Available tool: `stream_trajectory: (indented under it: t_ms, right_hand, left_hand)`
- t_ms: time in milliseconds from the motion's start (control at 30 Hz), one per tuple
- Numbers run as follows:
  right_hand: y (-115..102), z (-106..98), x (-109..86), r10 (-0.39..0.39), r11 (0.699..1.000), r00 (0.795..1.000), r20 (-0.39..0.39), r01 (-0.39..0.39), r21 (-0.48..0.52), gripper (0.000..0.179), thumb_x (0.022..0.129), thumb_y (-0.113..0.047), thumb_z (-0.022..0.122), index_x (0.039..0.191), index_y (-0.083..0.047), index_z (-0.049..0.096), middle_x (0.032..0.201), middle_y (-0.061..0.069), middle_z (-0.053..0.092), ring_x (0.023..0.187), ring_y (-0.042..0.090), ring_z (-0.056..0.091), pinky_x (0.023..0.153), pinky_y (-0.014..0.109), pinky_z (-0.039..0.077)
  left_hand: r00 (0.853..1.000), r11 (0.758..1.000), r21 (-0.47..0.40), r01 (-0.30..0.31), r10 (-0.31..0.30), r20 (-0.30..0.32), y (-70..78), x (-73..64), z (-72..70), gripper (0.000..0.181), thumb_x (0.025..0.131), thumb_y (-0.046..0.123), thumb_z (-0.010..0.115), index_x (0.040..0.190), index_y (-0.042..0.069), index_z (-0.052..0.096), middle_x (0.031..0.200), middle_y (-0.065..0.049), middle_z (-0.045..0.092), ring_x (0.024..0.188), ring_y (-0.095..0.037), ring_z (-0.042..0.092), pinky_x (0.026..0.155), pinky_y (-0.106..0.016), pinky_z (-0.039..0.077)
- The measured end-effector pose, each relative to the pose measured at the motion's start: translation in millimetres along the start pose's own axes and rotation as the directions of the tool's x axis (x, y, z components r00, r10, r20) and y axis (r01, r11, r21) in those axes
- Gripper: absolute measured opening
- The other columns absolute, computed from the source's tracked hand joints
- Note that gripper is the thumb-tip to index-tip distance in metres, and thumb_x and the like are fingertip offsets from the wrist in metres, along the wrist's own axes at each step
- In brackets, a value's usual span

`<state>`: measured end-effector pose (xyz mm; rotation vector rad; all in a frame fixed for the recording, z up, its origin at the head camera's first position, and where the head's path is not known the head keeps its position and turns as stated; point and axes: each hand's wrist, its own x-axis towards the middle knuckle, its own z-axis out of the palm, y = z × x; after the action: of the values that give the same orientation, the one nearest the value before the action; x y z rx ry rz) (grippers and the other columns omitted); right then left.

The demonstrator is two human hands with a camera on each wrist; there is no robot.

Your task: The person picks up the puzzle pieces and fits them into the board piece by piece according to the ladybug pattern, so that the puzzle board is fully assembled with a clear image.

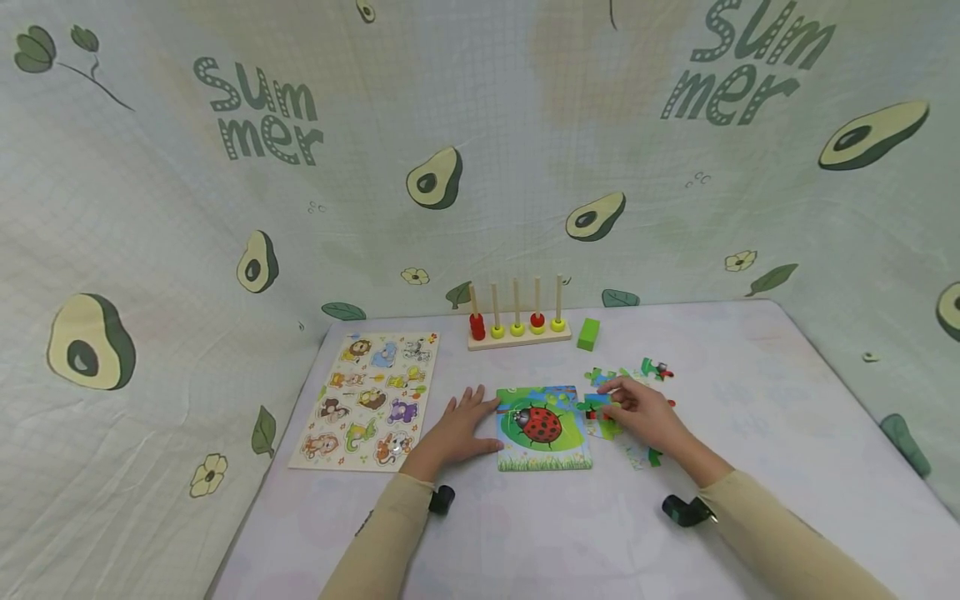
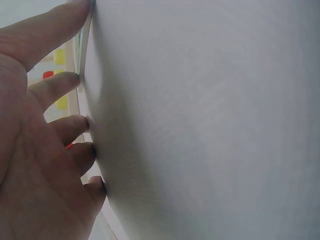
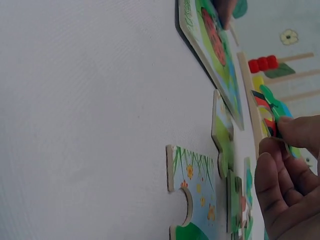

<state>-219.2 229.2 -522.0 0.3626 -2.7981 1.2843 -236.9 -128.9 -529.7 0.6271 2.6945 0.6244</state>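
So my left hand (image 1: 465, 425) is lying with fingers spread, thumb and fingertips against the near-left edge of the ladybug puzzle board (image 1: 540, 442), not gripping it as such. My right hand (image 1: 648, 414) is pinching a green, blue and red jigsaw piece (image 1: 597, 401) between thumb and fingers, lifted off the surface (image 1: 525, 542) just beside the board's right edge. The board sits flat between both hands.

What's crowding me is mostly on the right: loose jigsaw pieces (image 1: 657, 368) are spread under and around that hand, some past my fingers, and a piece with grass and yellow flowers (image 3: 202, 192) on the near side. A few are half hidden by my hand, so I can't count them.

Left of my left hand there's a wooden animal puzzle (image 1: 371, 400), its near corner close to my sleeve (image 1: 401, 517). Beyond both hands stands a five-post bead stacker (image 1: 517, 337) with red and yellow beads, then a green block (image 1: 588, 334) just right of it.
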Motion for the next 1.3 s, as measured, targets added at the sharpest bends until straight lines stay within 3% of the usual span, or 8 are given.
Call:
stream_trajectory:
  t_ms: [400, 667, 1067, 1300]
  right_hand:
    - [-7, 16, 12.3, -0.004, 1.0, 0.999, 0.036, 0.003, 0.018, 0.026, 0.093, -0.02, 0.076, 0.117, -0.013, 0.069, 0.101, 0.003, 0.07, 0.088, 0.015, 0.065, 0.076, 0.032, 0.055]
    - [-10, 29, 21.1, -0.016, 0.999, 0.998, 0.059, 0.013, 0.036, 0.024, 0.095, -0.02, 0.075, 0.118, -0.015, 0.069, 0.105, 0.005, 0.071, 0.091, 0.017, 0.067, 0.081, 0.04, 0.056]
    - [-26, 42, 35.1, 0.024, 0.996, 0.994, 0.106, -0.033, 0.081, 0.022, 0.095, -0.014, 0.073, 0.117, -0.015, 0.069, 0.101, 0.003, 0.067, 0.084, 0.016, 0.063, 0.074, 0.035, 0.053]
    - [-31, 52, 42.0, -0.028, 0.996, 0.994, 0.107, 0.019, 0.084, 0.022, 0.094, -0.013, 0.073, 0.116, -0.013, 0.07, 0.099, 0.003, 0.068, 0.08, 0.015, 0.059, 0.068, 0.029, 0.05]
  left_hand:
    - [1.0, 1.0, -0.006, 0.002, -0.002, -0.004, -1.6, 1.0, 1.1, 0.082, 0.09, 0.05, 0.073, 0.159, 0.02, 0.039, 0.168, -0.014, 0.018, 0.156, -0.032, 0.008, 0.126, -0.051, 0.004]
    - [1.0, 1.0, 0.006, 0.009, -0.009, 0.009, -2.8, 1.8, 1.8, 0.082, 0.091, 0.051, 0.072, 0.16, 0.022, 0.036, 0.169, -0.012, 0.016, 0.156, -0.031, 0.006, 0.127, -0.05, 0.002]
    - [1.0, 1.0, 0.001, 0.003, -0.003, 0.017, -1.8, 1.3, -0.2, 0.083, 0.091, 0.051, 0.072, 0.16, 0.021, 0.036, 0.169, -0.013, 0.016, 0.156, -0.032, 0.005, 0.127, -0.05, 0.002]
    - [1.0, 1.0, -0.012, -0.004, 0.004, 0.014, 0.3, 0.0, -2.1, 0.083, 0.09, 0.05, 0.073, 0.159, 0.018, 0.039, 0.168, -0.016, 0.017, 0.156, -0.034, 0.007, 0.126, -0.053, 0.004]
